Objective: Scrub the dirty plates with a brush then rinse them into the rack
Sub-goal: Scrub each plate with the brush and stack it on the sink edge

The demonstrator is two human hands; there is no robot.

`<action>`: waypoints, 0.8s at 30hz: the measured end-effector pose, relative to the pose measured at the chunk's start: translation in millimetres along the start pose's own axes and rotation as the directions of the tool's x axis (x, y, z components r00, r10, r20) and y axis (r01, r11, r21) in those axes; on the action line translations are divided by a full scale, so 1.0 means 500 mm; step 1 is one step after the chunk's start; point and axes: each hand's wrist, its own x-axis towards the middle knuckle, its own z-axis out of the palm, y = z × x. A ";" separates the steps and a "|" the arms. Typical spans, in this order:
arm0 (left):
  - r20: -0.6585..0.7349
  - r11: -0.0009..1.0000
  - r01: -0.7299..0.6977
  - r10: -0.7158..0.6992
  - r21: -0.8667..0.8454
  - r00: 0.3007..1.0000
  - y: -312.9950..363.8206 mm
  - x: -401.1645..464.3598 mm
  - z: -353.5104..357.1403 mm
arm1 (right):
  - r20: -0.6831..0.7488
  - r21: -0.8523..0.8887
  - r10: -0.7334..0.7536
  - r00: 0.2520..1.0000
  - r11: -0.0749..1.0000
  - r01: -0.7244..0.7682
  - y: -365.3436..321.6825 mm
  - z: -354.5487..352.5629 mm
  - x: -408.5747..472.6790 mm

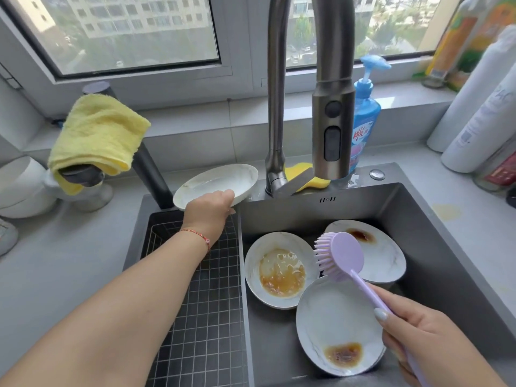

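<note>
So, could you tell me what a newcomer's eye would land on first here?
Probably the three sauce-stained plates lying in the sink, with the lilac brush held over them by the right hand. Next, the left hand holding a cleaner plate above the wire rack.

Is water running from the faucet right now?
No: no stream falls from the faucet head above the sink, where three stained plates lie.
</note>
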 end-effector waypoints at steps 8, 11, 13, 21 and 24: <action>-0.080 0.988 -0.137 0.132 -0.070 0.988 0.016 0.014 0.016 | -0.003 0.040 0.044 0.999 0.998 -0.044 -0.004 -0.007 0.004; 0.036 0.994 -0.063 0.067 -0.092 0.997 0.017 0.007 0.031 | -0.003 0.032 0.035 0.999 0.999 -0.035 -0.004 -0.009 0.004; 0.091 0.997 -0.027 0.033 -0.067 0.995 0.017 0.002 0.036 | -0.004 0.030 0.027 1.000 0.999 -0.027 0.000 -0.014 0.003; 0.070 0.999 0.036 -0.037 0.011 0.997 0.028 0.008 0.033 | -0.002 0.066 0.017 1.000 0.998 -0.017 0.006 -0.037 -0.003; -0.270 0.999 0.051 -0.054 -0.019 0.961 0.080 -0.008 0.021 | -0.023 0.063 0.007 1.000 0.998 -0.006 0.004 -0.049 -0.002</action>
